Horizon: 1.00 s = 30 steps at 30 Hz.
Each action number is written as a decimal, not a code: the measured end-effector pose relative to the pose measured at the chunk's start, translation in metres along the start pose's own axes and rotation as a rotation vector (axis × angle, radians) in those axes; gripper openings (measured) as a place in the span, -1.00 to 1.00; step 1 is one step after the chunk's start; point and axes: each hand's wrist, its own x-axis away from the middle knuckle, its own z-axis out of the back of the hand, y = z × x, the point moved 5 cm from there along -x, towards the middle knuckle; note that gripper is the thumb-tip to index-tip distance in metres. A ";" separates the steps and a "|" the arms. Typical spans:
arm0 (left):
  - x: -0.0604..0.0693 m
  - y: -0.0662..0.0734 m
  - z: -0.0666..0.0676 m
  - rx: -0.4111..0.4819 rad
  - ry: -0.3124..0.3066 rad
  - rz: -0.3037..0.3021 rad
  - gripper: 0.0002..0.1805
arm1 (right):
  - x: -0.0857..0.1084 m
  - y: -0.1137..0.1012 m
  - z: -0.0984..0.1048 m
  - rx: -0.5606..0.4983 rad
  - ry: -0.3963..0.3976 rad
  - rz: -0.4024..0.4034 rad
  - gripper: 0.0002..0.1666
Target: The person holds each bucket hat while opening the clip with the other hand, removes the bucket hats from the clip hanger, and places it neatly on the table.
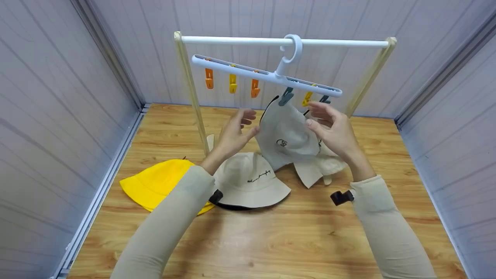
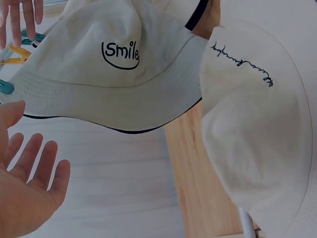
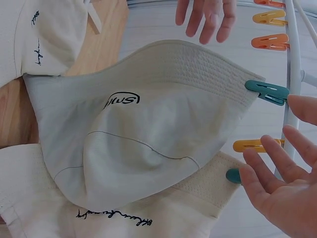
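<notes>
A pale grey bucket hat (image 1: 288, 131) with "Smile" lettering hangs by its brim from a teal clip (image 3: 267, 92) on a light-blue clip hanger (image 1: 240, 69). My left hand (image 1: 238, 131) is just left of this hat, fingers loosely bent and holding nothing. On the other side, my right hand (image 1: 333, 128) has its fingers spread near the hat, a yellow clip (image 3: 255, 145) and the teal clips; whether it touches any cannot be told. Behind hangs a cream bucket hat (image 3: 198, 218) with script lettering, its edge at another teal clip (image 3: 234, 175).
A cream bucket hat (image 1: 248, 178) with dark script lies on the wooden floor (image 1: 271, 240), beside a yellow bucket hat (image 1: 159, 180) partly behind my left sleeve. The hanger tilts on a white rod (image 1: 240, 40) between wooden posts. Orange and yellow clips (image 1: 232, 83) hang at its left.
</notes>
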 end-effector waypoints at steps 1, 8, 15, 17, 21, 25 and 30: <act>-0.001 -0.001 -0.002 0.005 0.001 0.003 -0.49 | 0.000 0.000 0.000 -0.006 0.002 0.004 -0.39; -0.008 -0.005 -0.012 0.054 0.011 0.024 -0.51 | 0.000 0.000 -0.001 -0.023 0.001 0.013 -0.41; -0.013 -0.006 -0.022 0.072 0.031 0.014 -0.60 | 0.000 0.003 -0.002 -0.031 0.006 0.013 -0.42; -0.014 -0.006 -0.023 0.075 0.035 0.014 -0.63 | 0.000 0.003 -0.002 -0.034 0.007 0.014 -0.42; -0.016 -0.006 -0.026 0.081 0.041 0.020 -0.66 | 0.000 0.001 -0.004 -0.040 0.014 0.017 -0.42; -0.016 -0.006 -0.028 0.090 0.050 0.027 -0.68 | -0.002 -0.001 -0.007 -0.052 0.015 0.019 -0.42; -0.015 -0.005 -0.029 0.108 0.059 0.030 -0.72 | -0.005 -0.002 -0.011 -0.091 0.020 0.021 -0.42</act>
